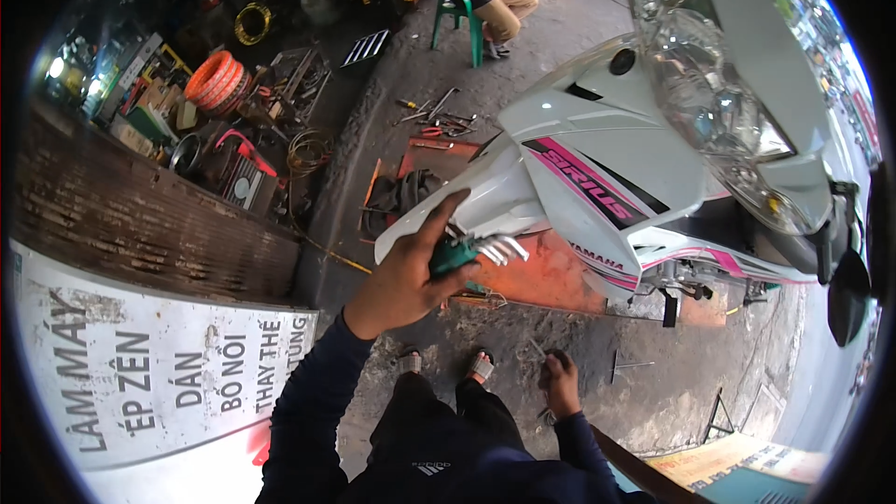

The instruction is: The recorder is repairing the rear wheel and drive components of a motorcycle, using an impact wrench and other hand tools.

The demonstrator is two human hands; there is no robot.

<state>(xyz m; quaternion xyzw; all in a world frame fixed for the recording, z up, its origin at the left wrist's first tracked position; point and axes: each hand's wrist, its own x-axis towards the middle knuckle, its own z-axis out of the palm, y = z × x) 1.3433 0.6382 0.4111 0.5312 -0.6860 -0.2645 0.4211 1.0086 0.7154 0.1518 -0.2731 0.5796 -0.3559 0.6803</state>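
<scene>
My left hand (397, 285) is raised in front of the motorbike, its thumb closed over a hex key set with a green holder (451, 259). Several bent silver keys fan out of the holder, and the index finger points up past it. Low on the right, my right hand (562, 385) is closed on a thin metal rod (538, 349), whose kind is too small to tell. The white motorbike (597, 154) with pink and black stripes stands just beyond my left hand, its front mudguard (485, 189) nearest to the fingers.
An orange platform (546, 280) lies under the motorbike. Loose hand tools (439, 119) are spread on the ground beyond, and a T-shaped wrench (627, 365) lies at right. A person sits on a green chair (457, 23). At left are a white sign (159, 364) and an orange bucket-like stack (219, 81).
</scene>
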